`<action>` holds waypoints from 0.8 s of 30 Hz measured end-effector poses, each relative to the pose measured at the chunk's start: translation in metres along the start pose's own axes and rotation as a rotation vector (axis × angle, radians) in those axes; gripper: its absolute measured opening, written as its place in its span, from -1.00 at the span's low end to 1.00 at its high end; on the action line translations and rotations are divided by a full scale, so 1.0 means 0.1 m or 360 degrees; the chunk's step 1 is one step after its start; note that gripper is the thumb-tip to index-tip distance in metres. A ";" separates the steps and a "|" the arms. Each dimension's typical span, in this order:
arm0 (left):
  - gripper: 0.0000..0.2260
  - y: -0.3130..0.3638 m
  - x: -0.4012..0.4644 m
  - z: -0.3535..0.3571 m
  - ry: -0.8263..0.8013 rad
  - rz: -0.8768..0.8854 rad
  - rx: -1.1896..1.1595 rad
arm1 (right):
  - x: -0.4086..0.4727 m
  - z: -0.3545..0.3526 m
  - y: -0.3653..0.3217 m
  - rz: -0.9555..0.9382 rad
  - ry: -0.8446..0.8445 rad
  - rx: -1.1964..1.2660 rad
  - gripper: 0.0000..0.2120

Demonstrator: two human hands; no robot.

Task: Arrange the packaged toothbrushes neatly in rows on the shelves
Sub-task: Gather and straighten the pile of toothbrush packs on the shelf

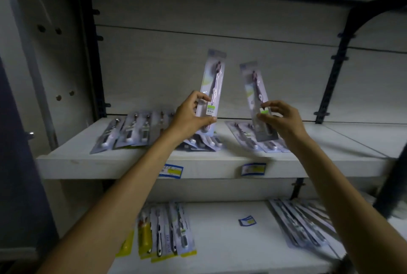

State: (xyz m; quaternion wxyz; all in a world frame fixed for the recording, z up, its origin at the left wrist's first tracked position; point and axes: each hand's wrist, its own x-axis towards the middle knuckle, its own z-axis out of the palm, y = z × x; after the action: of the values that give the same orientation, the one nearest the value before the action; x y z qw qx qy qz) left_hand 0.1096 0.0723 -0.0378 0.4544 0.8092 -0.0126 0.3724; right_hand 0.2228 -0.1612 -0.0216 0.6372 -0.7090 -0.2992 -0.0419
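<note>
Reaching up with both arms: left hand (pixel 189 113) is pinching a toothbrush pack (pixel 212 84) near its lower end, holding it almost upright above the upper shelf (pixel 136 163). Right hand (pixel 279 117) is gripping a second pack (pixel 257 99), tilting left. Print on both is blurring out. More packs (pixel 130 132) are lying flat behind the hands, partly hidden. Price tags (pixel 253 169) are sitting on the shelf edge; lower shelf packs (pixel 163 232) are lying in loose rows.

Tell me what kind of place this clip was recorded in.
Most likely a shop aisle. Blue price labels sit on the shelf edge, carded toothbrush packs lie in rows, and each hand, left and right, holds up a pack.
</note>
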 end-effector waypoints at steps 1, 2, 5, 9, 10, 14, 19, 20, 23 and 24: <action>-0.58 0.00 0.02 0.11 0.0002 0.0000 0.0003 | 0.01 -0.09 0.04 -0.0027 0.0004 -0.0005 -0.79; -0.59 0.02 0.03 0.21 0.0005 -0.0004 0.0012 | 0.03 -0.18 0.09 -0.0040 0.0001 -0.0007 -0.78; -0.58 0.11 0.07 0.54 0.0037 -0.0009 0.0020 | 0.09 -0.51 0.22 -0.0051 -0.0025 -0.0017 -0.78; -0.58 0.30 0.09 0.99 0.0089 -0.0063 0.0028 | 0.17 -0.96 0.38 -0.0041 -0.0058 0.0027 -0.77; -0.58 0.35 0.08 1.09 0.0104 -0.0080 0.0032 | 0.19 -1.06 0.42 -0.0038 -0.0078 0.0042 -0.78; -0.58 0.47 0.06 1.42 0.0134 -0.0141 0.0073 | 0.26 -1.39 0.56 -0.0017 -0.0132 0.0117 -0.78; -0.59 0.61 0.11 1.63 0.0141 -0.0224 0.0140 | 0.37 -1.68 0.71 0.0018 -0.0155 0.0145 -0.80; -0.59 0.62 0.12 1.64 0.0146 -0.0236 0.0142 | 0.39 -1.71 0.75 0.0028 -0.0152 0.0157 -0.79; -0.59 0.58 0.17 1.66 0.0159 -0.0270 0.0177 | 0.46 -1.78 0.85 0.0062 -0.0124 0.0173 -0.78; -0.59 0.54 0.18 1.66 0.0159 -0.0276 0.0189 | 0.49 -1.79 0.89 0.0090 -0.0125 0.0177 -0.80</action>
State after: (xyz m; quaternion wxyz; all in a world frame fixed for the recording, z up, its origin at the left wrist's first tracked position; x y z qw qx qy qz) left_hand 0.2011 -0.0774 -0.0390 0.4361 0.8132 0.1024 0.3716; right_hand 0.3626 -0.3098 -0.0455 0.6643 -0.6818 -0.3057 0.0205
